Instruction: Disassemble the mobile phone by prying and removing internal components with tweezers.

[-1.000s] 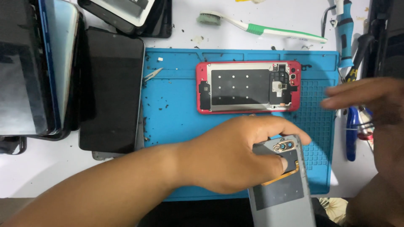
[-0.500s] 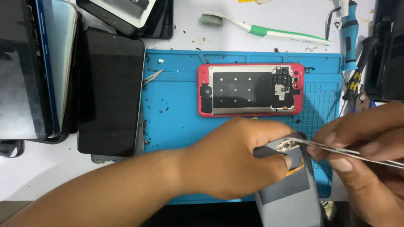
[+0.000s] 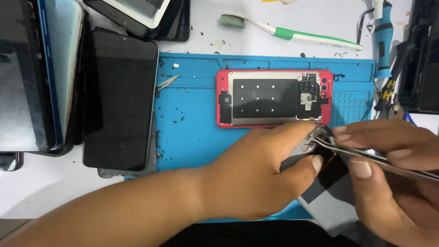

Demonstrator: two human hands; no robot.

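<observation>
Two hands — left (image 3: 256, 178), right (image 3: 388, 183) — one tweezers (image 3: 366, 155), one toothbrush (image 3: 292, 33), one blue mat (image 3: 192, 132)

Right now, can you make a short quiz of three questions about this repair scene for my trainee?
1. True or false: the right hand holds tweezers.
2. The tweezer tips meet the grey phone at: A) its camera end, B) its far bottom edge, C) nowhere.
3. What lies on the white table above the blue mat?

Key:
1. True.
2. A; the left hand grips that end.
3. A toothbrush; the red phone lies on the mat.
</observation>
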